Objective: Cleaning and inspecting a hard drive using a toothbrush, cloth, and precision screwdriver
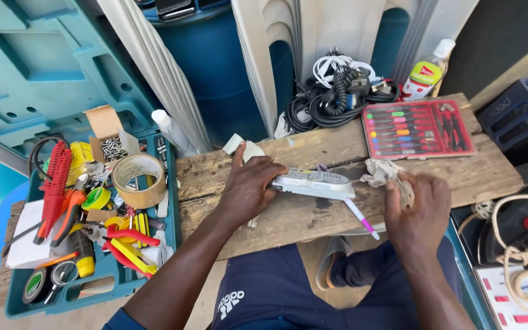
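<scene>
Centre frame, on the wooden table: left hand gripping a grey remote control; right hand clutching crumpled cloth, seemingly mid-wipe, cleaning perhaps unfinished.

A pale grey remote control with a thin yellow strip is seen against the weathered brown surface. A crumpled off-white cloth is shown beside it, and a white pen is tipped in magenta. A red tray is filled with tools whose handles are coloured green, red, orange, blue and purple. A teal toolbox is crowded with red pliers, yellow tape and a tan tape roll — black and white cables are piled before a blue drum.
</scene>
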